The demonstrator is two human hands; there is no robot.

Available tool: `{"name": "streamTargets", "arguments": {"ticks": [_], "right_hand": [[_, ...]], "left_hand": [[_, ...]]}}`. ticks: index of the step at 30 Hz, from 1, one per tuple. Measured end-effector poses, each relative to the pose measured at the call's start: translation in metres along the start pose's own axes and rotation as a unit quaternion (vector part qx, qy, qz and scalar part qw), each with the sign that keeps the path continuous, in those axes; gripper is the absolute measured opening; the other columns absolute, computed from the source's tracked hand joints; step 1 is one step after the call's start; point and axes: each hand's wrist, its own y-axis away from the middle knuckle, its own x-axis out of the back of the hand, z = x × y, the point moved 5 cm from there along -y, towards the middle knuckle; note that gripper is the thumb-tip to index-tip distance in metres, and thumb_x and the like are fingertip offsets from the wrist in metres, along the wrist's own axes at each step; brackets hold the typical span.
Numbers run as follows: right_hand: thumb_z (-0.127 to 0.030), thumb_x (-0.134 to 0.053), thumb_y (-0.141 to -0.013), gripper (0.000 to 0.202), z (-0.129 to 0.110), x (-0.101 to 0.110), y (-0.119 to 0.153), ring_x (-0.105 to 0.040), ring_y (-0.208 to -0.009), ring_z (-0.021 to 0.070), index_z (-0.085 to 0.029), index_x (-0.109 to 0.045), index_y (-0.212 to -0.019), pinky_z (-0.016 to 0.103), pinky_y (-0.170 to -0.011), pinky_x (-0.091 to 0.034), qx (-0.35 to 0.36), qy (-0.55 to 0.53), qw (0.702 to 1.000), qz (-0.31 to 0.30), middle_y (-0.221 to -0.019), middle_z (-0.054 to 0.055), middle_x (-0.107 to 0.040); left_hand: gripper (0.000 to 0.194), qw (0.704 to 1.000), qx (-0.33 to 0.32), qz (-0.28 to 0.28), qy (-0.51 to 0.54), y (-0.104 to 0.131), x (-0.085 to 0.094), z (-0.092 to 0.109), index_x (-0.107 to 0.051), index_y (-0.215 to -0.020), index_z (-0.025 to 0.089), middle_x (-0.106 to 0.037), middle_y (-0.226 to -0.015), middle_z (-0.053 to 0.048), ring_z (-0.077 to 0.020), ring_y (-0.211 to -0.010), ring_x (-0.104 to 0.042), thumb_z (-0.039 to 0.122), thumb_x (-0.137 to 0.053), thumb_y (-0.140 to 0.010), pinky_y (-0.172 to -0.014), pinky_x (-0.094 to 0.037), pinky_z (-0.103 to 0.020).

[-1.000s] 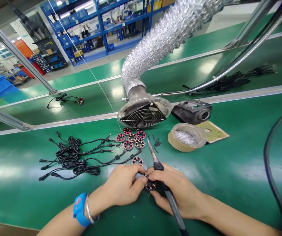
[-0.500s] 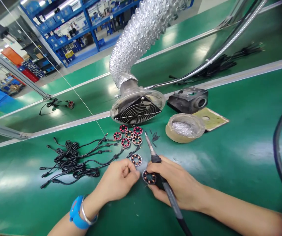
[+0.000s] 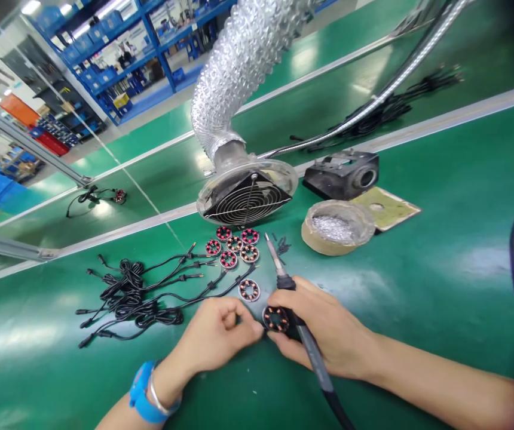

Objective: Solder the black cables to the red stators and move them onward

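My right hand (image 3: 324, 328) is wrapped round a soldering iron (image 3: 313, 352), whose metal tip points up and away. Between the same hand's thumb and forefinger sits a ring-shaped coil part (image 3: 275, 319) with copper windings. Close to its left edge, my left hand (image 3: 221, 333) has thumb and forefinger pinched together; anything between them is too small to tell. Another coil ring (image 3: 248, 290) lies just beyond my hands. Farther off is a group of rings with red or copper windings (image 3: 234, 243). Coiled black cables (image 3: 129, 289) lie to the left, their stripped ends toward the rings.
A round fume-extractor hood (image 3: 248, 197) on a silver duct (image 3: 239, 77) hangs beyond the rings. To the right are a tub of metal wool (image 3: 337, 230), a black iron holder (image 3: 344, 174), a greenish plate (image 3: 394, 209) and small black pieces (image 3: 282, 245).
My left hand has moved slightly right, closer to the ring in my right hand. That ring has shifted a little and turned to show more of its face.
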Motion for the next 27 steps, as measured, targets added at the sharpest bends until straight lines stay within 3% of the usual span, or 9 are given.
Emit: {"name": "streamTargets", "arguments": {"ticks": [2,5,7,9,11,13,16,21,27], "right_hand": [[-0.015,-0.054,-0.08,0.03,-0.001,0.0,0.0,-0.052,-0.069,0.02,-0.024,-0.046,-0.108,0.029,-0.058,-0.046,0.004,-0.004,1.0,-0.002,-0.078,0.002,-0.058],[-0.015,-0.055,-0.08,0.029,-0.001,-0.003,0.002,-0.053,-0.066,0.0194,-0.024,-0.047,-0.106,0.029,-0.055,-0.046,0.007,-0.016,1.0,-0.018,-0.076,0.002,-0.058],[-0.015,-0.055,-0.08,0.028,0.001,-0.005,0.002,-0.054,-0.064,0.0194,-0.024,-0.048,-0.105,0.029,-0.053,-0.047,0.014,-0.014,0.999,-0.025,-0.076,0.002,-0.059],[-0.016,-0.056,-0.08,0.028,0.004,-0.006,0.003,-0.054,-0.063,0.0198,-0.024,-0.049,-0.106,0.03,-0.052,-0.047,0.019,-0.004,1.0,-0.019,-0.075,0.003,-0.059],[-0.016,-0.056,-0.079,0.03,0.007,-0.005,0.002,-0.055,-0.062,0.0202,-0.023,-0.05,-0.108,0.031,-0.052,-0.048,0.019,0.005,1.0,-0.011,-0.077,0.004,-0.06],[-0.017,-0.058,-0.078,0.032,0.009,-0.004,0.002,-0.056,-0.064,0.0209,-0.023,-0.051,-0.109,0.032,-0.054,-0.05,0.017,0.012,1.0,-0.01,-0.078,0.004,-0.061],[-0.016,-0.057,-0.077,0.035,0.008,-0.003,-0.001,-0.057,-0.067,0.0215,-0.022,-0.051,-0.111,0.032,-0.056,-0.052,0.02,0.017,1.0,-0.018,-0.077,0.004,-0.06],[-0.013,-0.054,-0.077,0.035,0.007,0.002,-0.004,-0.055,-0.066,0.0206,-0.022,-0.049,-0.111,0.032,-0.056,-0.051,0.018,0.019,0.999,-0.019,-0.077,0.003,-0.059],[-0.02,-0.062,-0.079,0.042,0.007,0.018,-0.006,-0.063,-0.085,0.0239,-0.022,-0.048,-0.118,0.037,-0.073,-0.057,-0.008,-0.007,1.0,0.015,-0.099,0.008,-0.066]], "left_hand": [[0.028,1.0,0.004,-0.001,-0.03,0.002,-0.01,-0.003,-0.063,-0.072,0.015,-0.027,-0.045,0.011,-0.006,-0.044,-0.019,0.042,-0.066,-0.078,-0.044,-0.013,-0.023],[0.034,0.998,0.026,-0.04,0.046,0.007,-0.021,-0.006,-0.063,-0.071,0.014,-0.031,-0.044,0.01,-0.0059,-0.043,-0.021,0.047,-0.065,-0.077,-0.043,-0.014,-0.023],[0.034,0.993,0.035,-0.087,0.067,0.014,-0.02,-0.002,-0.065,-0.072,0.014,-0.034,-0.045,0.009,-0.006,-0.043,-0.023,0.048,-0.068,-0.075,-0.043,-0.018,-0.022],[0.025,0.995,0.016,-0.102,-0.012,0.024,-0.008,0.007,-0.069,-0.075,0.015,-0.04,-0.047,0.008,-0.0066,-0.043,-0.027,0.04,-0.066,-0.078,-0.044,-0.022,-0.022],[0.017,0.985,-0.024,-0.041,-0.164,0.03,0.013,0.017,-0.072,-0.079,0.017,-0.049,-0.05,0.006,-0.0082,-0.045,-0.037,0.029,-0.061,-0.083,-0.048,-0.029,-0.022],[0.019,0.95,-0.065,0.067,-0.298,0.029,0.032,0.025,-0.073,-0.086,0.02,-0.064,-0.063,0.002,-0.0123,-0.055,-0.053,0.023,-0.054,-0.087,-0.058,-0.038,-0.024],[0.024,0.904,-0.084,0.15,-0.391,0.013,0.042,0.023,-0.071,-0.1,0.023,-0.075,-0.095,-0.004,-0.0199,-0.082,-0.066,0.024,-0.049,-0.091,-0.074,-0.045,-0.028],[0.018,0.886,-0.064,0.159,-0.431,-0.013,0.034,0.014,-0.067,-0.094,0.021,-0.071,-0.08,-0.004,-0.0218,-0.072,-0.064,0.031,-0.053,-0.089,-0.066,-0.042,-0.029],[0.017,0.928,-0.086,0.17,-0.319,0.022,0.038,0.011,-0.059,-0.08,0.019,-0.035,-0.05,0.008,-0.0109,-0.048,-0.039,0.032,-0.053,-0.088,-0.052,-0.028,-0.023]]}}
